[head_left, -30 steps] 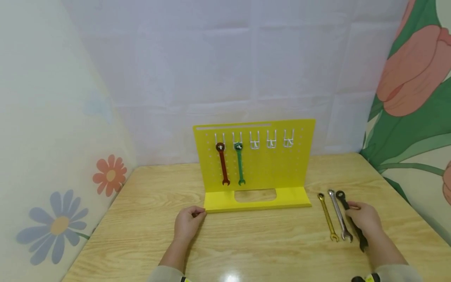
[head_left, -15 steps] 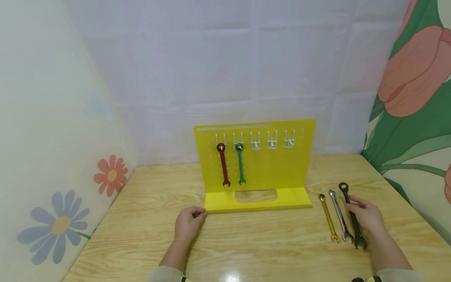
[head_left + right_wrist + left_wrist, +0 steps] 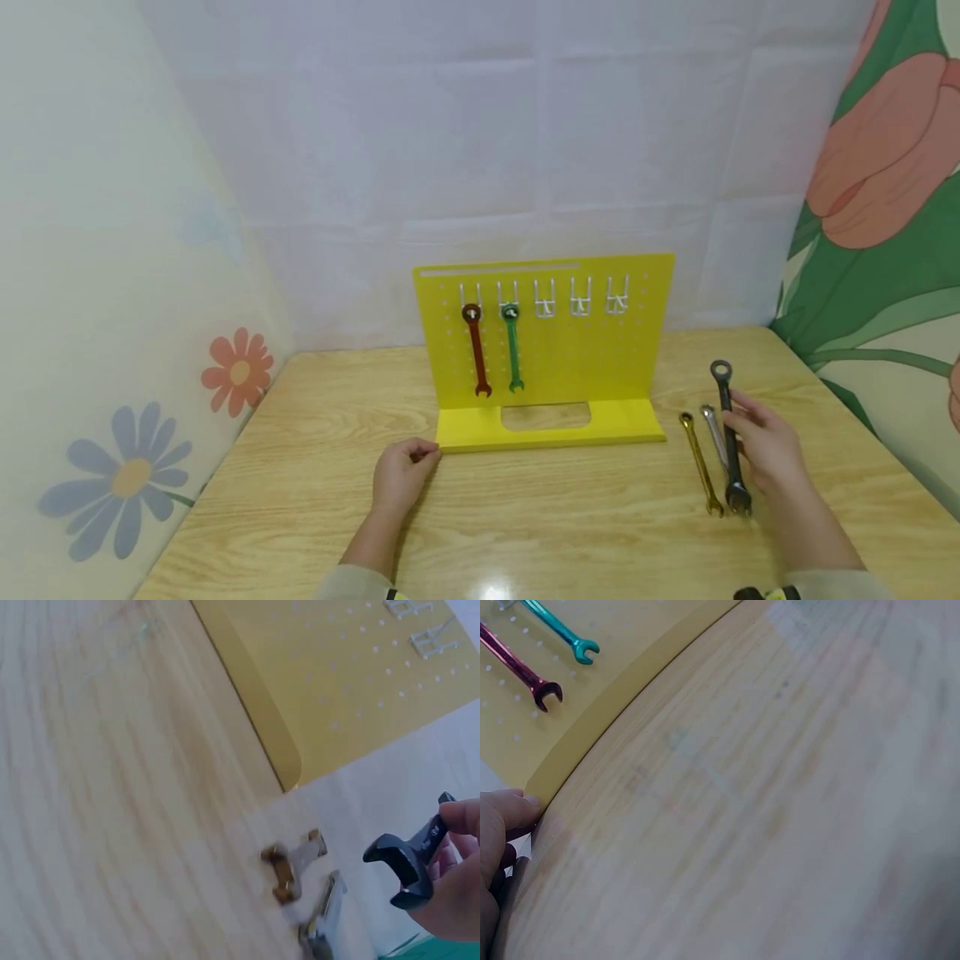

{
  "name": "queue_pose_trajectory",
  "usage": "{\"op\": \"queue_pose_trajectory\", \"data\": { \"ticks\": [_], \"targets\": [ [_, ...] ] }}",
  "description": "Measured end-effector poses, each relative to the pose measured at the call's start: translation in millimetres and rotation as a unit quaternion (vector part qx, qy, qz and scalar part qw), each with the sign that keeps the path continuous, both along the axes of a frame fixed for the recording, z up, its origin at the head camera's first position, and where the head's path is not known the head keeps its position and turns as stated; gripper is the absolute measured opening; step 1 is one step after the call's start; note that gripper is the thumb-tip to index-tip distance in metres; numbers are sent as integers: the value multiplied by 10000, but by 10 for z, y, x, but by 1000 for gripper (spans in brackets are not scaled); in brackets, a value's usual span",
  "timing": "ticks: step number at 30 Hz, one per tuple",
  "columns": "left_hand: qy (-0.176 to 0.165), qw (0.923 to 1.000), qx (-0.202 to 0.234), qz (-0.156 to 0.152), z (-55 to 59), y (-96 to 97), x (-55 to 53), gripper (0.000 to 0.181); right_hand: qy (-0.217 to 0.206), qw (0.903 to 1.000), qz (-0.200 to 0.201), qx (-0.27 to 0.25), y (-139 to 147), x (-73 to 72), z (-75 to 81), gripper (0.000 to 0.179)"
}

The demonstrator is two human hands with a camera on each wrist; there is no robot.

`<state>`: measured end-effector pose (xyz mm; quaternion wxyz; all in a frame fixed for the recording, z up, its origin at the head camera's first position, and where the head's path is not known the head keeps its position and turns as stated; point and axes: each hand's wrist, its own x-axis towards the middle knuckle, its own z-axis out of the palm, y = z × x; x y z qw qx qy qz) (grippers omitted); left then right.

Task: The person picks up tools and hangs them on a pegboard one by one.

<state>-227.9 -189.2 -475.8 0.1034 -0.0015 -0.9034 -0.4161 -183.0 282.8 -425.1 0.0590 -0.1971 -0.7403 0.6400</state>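
My right hand (image 3: 768,442) grips a black combination wrench (image 3: 732,458) by its shaft, ring end up, over the right part of the table. In the right wrist view, the open jaw of the black wrench (image 3: 401,866) faces the camera. Below it lie a gold wrench (image 3: 700,462) and a silver wrench (image 3: 716,435), the silver one partly hidden. My left hand (image 3: 401,475) pinches the front left corner of a yellow pegboard stand (image 3: 577,358). On the stand's two left hooks hang a red wrench (image 3: 477,354) and a green wrench (image 3: 513,350).
Three white hooks, among them the middle hook (image 3: 581,302), carry nothing on the board's right half. The wooden table (image 3: 525,517) reaches a white cloth backdrop (image 3: 480,150) behind. Flower-patterned walls stand at both sides.
The right hand has lifted the black wrench from the table and carried it up and leftward, so it now overlaps the silver wrench. The left hand has stayed at the stand's corner.
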Motion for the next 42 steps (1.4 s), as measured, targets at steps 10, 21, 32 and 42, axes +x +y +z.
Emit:
{"op": "queue_pose_trajectory", "data": {
  "ticks": [10, 21, 32, 42],
  "targets": [
    [30, 10000, 12, -14, -14, -7, 7, 7, 519, 9953, 183, -800, -272, -61, 170, 36],
    [69, 10000, 26, 2, -1, 0, 2, 7, 699, 9953, 490, -466, -572, -163, 404, 51],
    [-18, 10000, 26, 11, 5, 0, -1, 8, 980, 9889, 728, -852, -849, -245, 569, 41],
    [-14, 10000, 34, -26, -9, -4, -8, 8, 1299, 9814, 921, -1071, -1061, -299, 675, 39]
  ]
}}
